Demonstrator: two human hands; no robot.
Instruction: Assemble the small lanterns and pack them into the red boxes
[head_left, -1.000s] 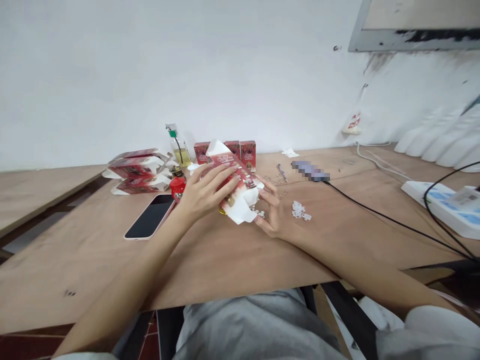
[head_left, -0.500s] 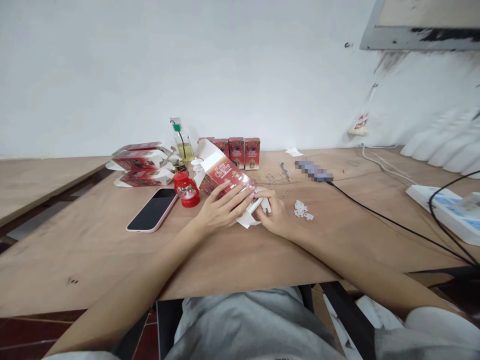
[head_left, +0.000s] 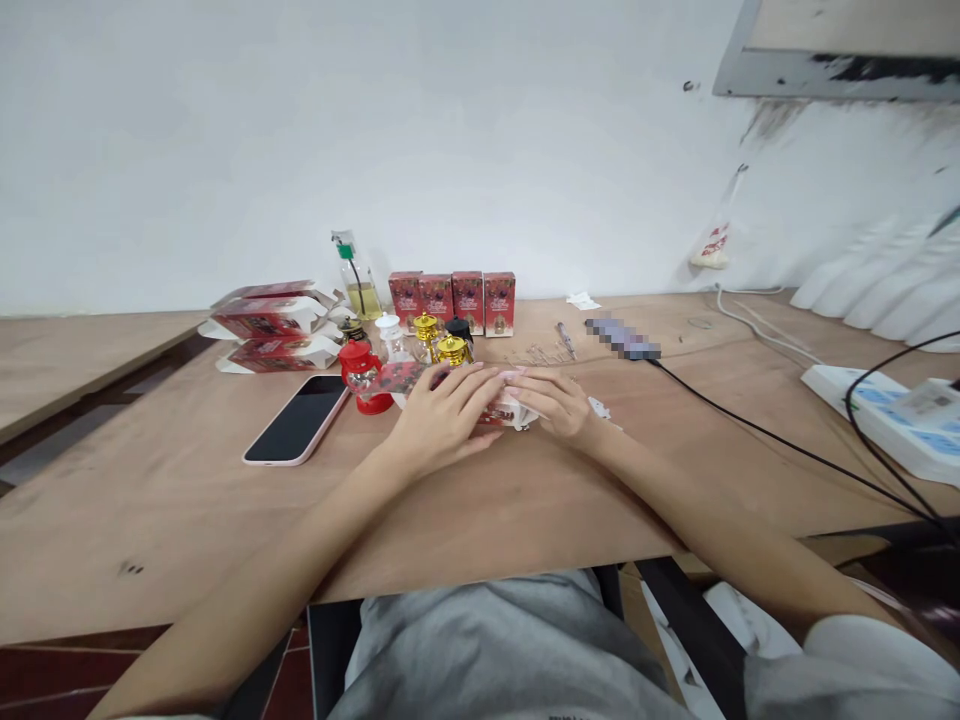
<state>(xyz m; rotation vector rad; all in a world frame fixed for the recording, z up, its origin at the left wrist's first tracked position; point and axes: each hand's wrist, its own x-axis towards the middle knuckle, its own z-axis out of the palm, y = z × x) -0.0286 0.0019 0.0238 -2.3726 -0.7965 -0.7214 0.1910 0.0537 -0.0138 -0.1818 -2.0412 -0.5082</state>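
A red and white carton (head_left: 401, 377) lies flat on the wooden table (head_left: 187, 500), mostly covered by my hands. My left hand (head_left: 444, 418) rests on top of it with the fingers stretched out flat. My right hand (head_left: 559, 403) lies on the carton's right end (head_left: 511, 413), fingers extended towards the left hand so that the fingertips nearly meet. Just behind the hands stand small toy lanterns: a red one (head_left: 358, 372), a white one (head_left: 390, 336), two gold ones (head_left: 452, 350) and a black one (head_left: 459, 328).
A phone (head_left: 296, 425) lies face up to the left. Flat cartons (head_left: 270, 325) are stacked behind it beside a bottle of yellow liquid (head_left: 357, 285). Upright red boxes (head_left: 452, 296) line the wall. A screwdriver (head_left: 564, 341), black cable (head_left: 750, 425) and power strip (head_left: 896, 420) lie on the right.
The carton, held tilted up a second ago, has been lowered and pressed flat on the table under both hands. The lanterns behind it have come into view.
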